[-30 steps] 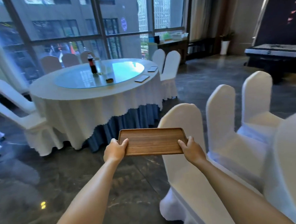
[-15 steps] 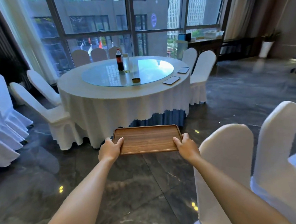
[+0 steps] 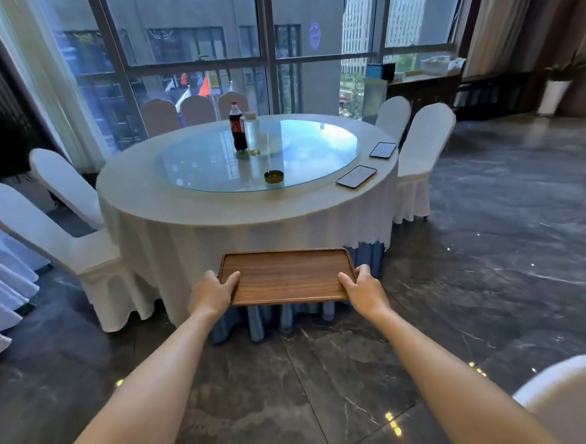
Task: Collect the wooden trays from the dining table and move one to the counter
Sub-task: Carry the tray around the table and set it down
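I hold an empty wooden tray point(image 3: 288, 277) level in front of me, above the dark floor. My left hand point(image 3: 212, 293) grips its left end and my right hand point(image 3: 366, 287) grips its right end, thumbs on top. Straight ahead stands the round dining table point(image 3: 215, 212) with a white cloth and a glass turntable. Two flat dark rectangular items point(image 3: 356, 176) point(image 3: 382, 149) lie at the table's right rim. A dark counter point(image 3: 424, 88) runs along the window at the back right.
A cola bottle point(image 3: 237, 130), a clear bottle point(image 3: 252, 133) and a small ashtray point(image 3: 274, 176) stand on the turntable. White-covered chairs point(image 3: 56, 243) point(image 3: 421, 152) ring the table; another chair back point(image 3: 576, 396) is at my lower right. A potted plant point(image 3: 556, 85) stands far right.
The view has swung left and moved closer to the round table, which is now centred ahead. The chairs that were at my right have dropped mostly out of view. The tray stays in both hands.
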`<state>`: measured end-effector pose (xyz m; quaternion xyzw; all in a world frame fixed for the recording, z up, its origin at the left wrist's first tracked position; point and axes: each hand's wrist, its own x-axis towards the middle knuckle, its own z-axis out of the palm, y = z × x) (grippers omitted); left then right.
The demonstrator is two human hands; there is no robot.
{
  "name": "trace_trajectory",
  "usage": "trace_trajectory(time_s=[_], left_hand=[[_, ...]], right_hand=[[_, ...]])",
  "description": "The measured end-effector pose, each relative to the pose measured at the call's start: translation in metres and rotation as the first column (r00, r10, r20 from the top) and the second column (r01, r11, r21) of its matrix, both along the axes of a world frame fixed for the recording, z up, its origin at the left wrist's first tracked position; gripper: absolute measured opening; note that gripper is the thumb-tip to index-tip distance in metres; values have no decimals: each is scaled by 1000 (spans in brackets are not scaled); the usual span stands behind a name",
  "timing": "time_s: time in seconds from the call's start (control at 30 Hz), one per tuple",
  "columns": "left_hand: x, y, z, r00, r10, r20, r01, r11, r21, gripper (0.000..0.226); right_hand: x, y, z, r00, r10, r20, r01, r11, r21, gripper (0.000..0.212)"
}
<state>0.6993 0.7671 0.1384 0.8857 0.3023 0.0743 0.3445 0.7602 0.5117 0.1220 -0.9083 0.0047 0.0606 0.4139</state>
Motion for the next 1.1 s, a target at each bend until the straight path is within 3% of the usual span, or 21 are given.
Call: trace_trajectory(time_s=[0.5,0.8,1.1], left_hand=[[298,32,-24,955,-296,-5,293,948,-123,52],[442,-58,-49,910,-408,-65,403,911,-87,48],[586,-173,-62,929,-359,-83,356,933,-58,47]], right_hand=[[222,27,-18,957,-282,-74,282,959,-15,43],[347,-55,-40,918,-384,-100,380,923,-62,47],[502,-171,-45,932,-347,-106,337,936,-105,51]])
